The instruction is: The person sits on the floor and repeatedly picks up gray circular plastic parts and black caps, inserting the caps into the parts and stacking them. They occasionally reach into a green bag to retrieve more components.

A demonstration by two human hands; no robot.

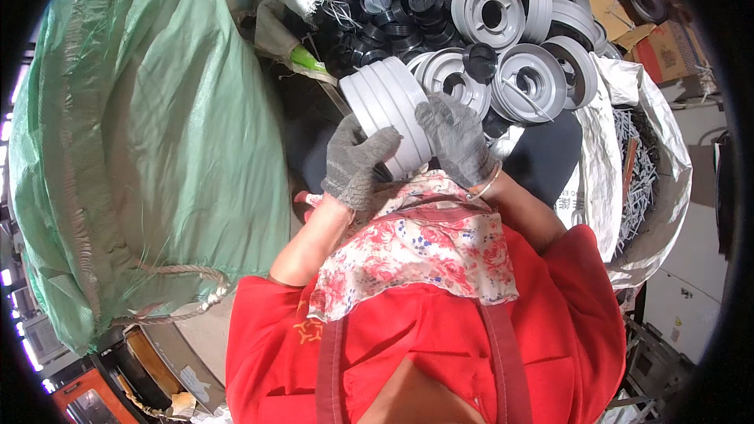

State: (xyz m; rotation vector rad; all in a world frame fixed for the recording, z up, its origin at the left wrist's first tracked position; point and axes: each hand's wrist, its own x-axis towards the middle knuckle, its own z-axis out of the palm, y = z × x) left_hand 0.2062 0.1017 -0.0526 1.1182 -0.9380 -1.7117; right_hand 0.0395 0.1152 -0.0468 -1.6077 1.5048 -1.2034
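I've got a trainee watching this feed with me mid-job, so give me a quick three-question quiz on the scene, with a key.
1. True or false: the left hand and the right hand are both gloved.
2. What are the hands holding?
A) a black cap
B) the grey cylinder
C) the white sack
3. Fill in: the green bag is on the person's ___ side.

Key: 1 true; 2 B; 3 left.
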